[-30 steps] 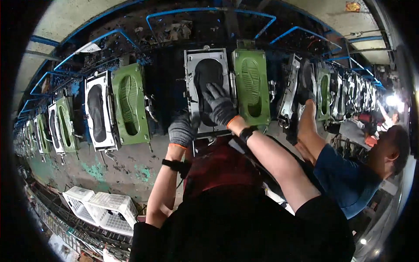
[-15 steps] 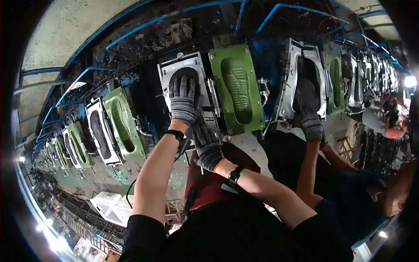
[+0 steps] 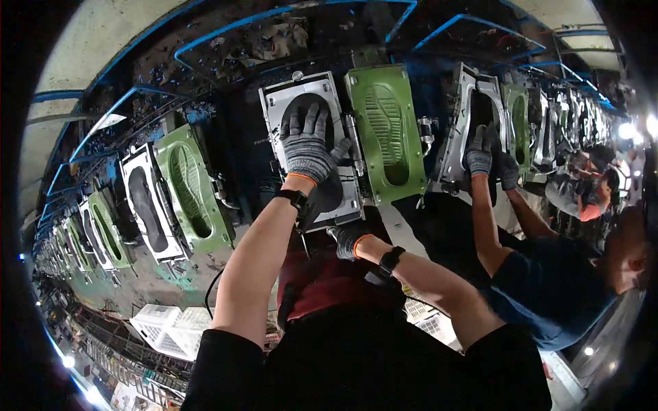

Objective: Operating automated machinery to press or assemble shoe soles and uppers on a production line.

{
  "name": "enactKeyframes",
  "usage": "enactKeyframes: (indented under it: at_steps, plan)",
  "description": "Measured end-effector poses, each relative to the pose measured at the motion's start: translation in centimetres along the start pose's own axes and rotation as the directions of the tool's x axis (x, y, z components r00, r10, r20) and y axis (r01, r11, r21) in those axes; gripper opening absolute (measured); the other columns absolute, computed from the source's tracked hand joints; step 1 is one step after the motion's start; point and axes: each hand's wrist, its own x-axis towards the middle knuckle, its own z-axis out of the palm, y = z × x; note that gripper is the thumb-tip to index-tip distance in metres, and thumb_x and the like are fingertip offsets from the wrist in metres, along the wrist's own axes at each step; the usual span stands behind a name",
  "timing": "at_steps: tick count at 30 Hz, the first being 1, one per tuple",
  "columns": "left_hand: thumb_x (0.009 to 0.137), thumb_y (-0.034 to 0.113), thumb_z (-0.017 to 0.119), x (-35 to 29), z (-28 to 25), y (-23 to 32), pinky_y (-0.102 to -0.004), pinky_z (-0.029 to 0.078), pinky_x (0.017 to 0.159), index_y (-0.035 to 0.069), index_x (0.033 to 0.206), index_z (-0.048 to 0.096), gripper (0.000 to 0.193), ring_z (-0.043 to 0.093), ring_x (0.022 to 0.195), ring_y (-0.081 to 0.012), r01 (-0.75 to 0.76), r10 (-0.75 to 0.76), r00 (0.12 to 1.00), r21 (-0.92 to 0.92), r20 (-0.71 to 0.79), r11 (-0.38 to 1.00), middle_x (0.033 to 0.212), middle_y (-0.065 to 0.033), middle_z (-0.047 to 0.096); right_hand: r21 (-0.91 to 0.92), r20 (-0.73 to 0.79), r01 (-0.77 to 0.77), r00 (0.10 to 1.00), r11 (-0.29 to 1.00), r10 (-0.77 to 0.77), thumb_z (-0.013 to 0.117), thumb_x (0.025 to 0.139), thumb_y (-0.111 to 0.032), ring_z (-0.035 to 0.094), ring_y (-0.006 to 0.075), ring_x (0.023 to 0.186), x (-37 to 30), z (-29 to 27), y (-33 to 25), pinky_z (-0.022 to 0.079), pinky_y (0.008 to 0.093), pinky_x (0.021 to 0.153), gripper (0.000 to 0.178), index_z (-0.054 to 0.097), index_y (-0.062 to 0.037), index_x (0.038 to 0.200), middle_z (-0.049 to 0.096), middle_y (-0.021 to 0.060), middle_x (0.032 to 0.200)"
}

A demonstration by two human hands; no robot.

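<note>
In front of me lies a silver metal mould half with a dark sole-shaped piece in its hollow. My left hand, in a grey knit glove with an orange cuff, presses flat on this piece with its fingers spread toward the far end. Close to the mould's near edge is my right hand, gloved alike. Its fingers are curled, and what they hold, if anything, is hidden. Hinged on the right of the silver half is a green mould half with a ribbed sole-shaped hollow.
More silver and green moulds stand in rows at left, including a green half and a silver one. On my right a co-worker's gloved hands work at another silver mould. Blue rails run behind. White crates stand lower left.
My right hand has drawn back from beside my left wrist to below the mould's near edge. My left hand stays on the dark piece. The co-worker's second hand has come into sight.
</note>
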Motion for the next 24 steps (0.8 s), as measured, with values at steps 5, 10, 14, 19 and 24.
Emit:
enactKeyframes:
  at_steps: [5,10,14,19,24]
  plan:
    - [0.104,0.046,0.05,3.2,0.7,-10.1,-0.045,0.025,0.123,0.012,0.154,0.045,0.061,0.031,0.151,-0.0312,0.211,-0.418,0.907,-0.818,-0.04,0.536,0.161,-0.0134,0.041,0.027,-0.43,-0.199,0.883,0.98,0.191,0.062,0.088,-0.014,0.06,0.034,0.124,-3.0,4.0,-1.3,0.047,0.046,0.106,0.046,0.064,-0.0175,0.134,0.067,0.0161,0.128]
    - [0.1,0.03,0.059,-8.2,9.8,-17.3,-0.0393,0.04,0.105,0.006,0.15,0.047,0.057,0.049,0.12,-0.0258,0.231,-0.155,0.973,-0.78,0.172,0.581,0.137,-0.0103,0.056,0.066,-0.783,0.062,0.622,0.996,0.013,0.061,0.08,-0.005,0.061,0.0368,0.119,-4.3,4.2,-1.8,0.047,0.0465,0.104,0.039,0.071,-0.0103,0.117,0.067,0.0174,0.124]
    - [0.096,0.018,0.065,-9.1,13.9,-18.0,-0.0351,0.052,0.091,0.002,0.146,0.049,0.055,0.062,0.097,-0.0217,0.189,0.063,0.95,-0.724,0.306,0.663,0.119,-0.0079,0.067,-0.099,-0.713,0.249,0.657,0.963,-0.243,0.061,0.084,-0.008,0.065,0.0372,0.109,-4.0,2.9,2.6,0.052,0.0472,0.095,0.043,0.068,-0.0143,0.126,0.07,0.0146,0.119]
    - [0.094,0.01,0.069,-13.0,4.2,-8.1,-0.0379,0.055,0.087,-0.002,0.111,0.068,0.021,0.066,0.095,-0.0225,0.245,-0.574,0.795,-0.97,0.195,0.009,0.113,-0.0093,0.071,-0.196,-0.479,0.226,0.827,0.954,-0.294,0.058,0.09,-0.008,0.065,0.0348,0.116,-5.8,0.2,1.6,0.053,0.048,0.098,0.042,0.068,-0.0163,0.13,0.069,0.0138,0.126]
    - [0.094,0.05,0.063,-12.3,3.7,0.2,-0.0449,0.053,0.095,0.008,0.126,0.068,0.053,0.065,0.115,-0.0393,0.04,0.006,0.961,-0.161,0.276,0.986,0.124,-0.0209,0.069,0.45,-0.719,0.241,0.669,0.86,0.188,0.08,0.08,-0.034,0.064,0.0388,0.118,-10.2,6.4,3.6,0.053,0.0403,0.099,0.06,0.064,-0.005,0.13,0.068,0.0202,0.126]
